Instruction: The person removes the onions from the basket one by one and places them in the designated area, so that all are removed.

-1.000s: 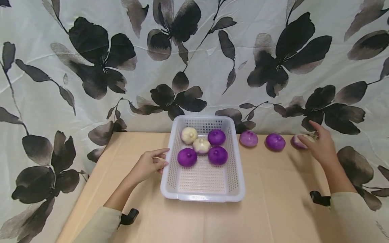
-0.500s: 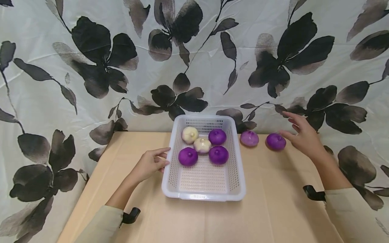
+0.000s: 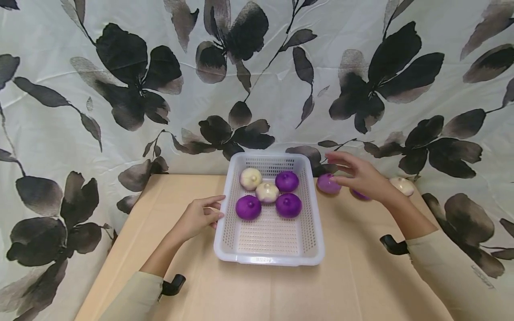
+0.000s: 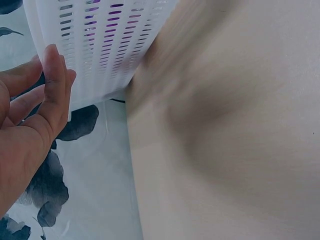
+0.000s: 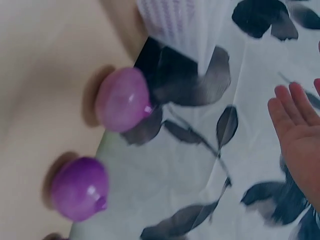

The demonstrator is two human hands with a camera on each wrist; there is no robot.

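Touching the left rim of a white perforated basket (image 3: 268, 260), the person's left hand (image 3: 196, 219) is resting its fingertips against the outer side, its fingers loosely bent and thumb apart. Inside the basket, 2 pale onions (image 3: 250, 179) and 3 purple onions (image 3: 248, 207) are sitting close together toward the far end. Just right of the basket, a pinkish onion (image 3: 326, 185) is lying on the tan table (image 3: 349, 285). Near it, the right hand (image 3: 363, 177) is hovering with its fingers side by side, its thumb apart and palm bare. Partly hidden by that hand from the head view, a deep purple onion (image 5: 79, 189) is lying next along, and farther right a whitish onion (image 3: 403, 186) is resting beside the forearm (image 3: 411, 216).
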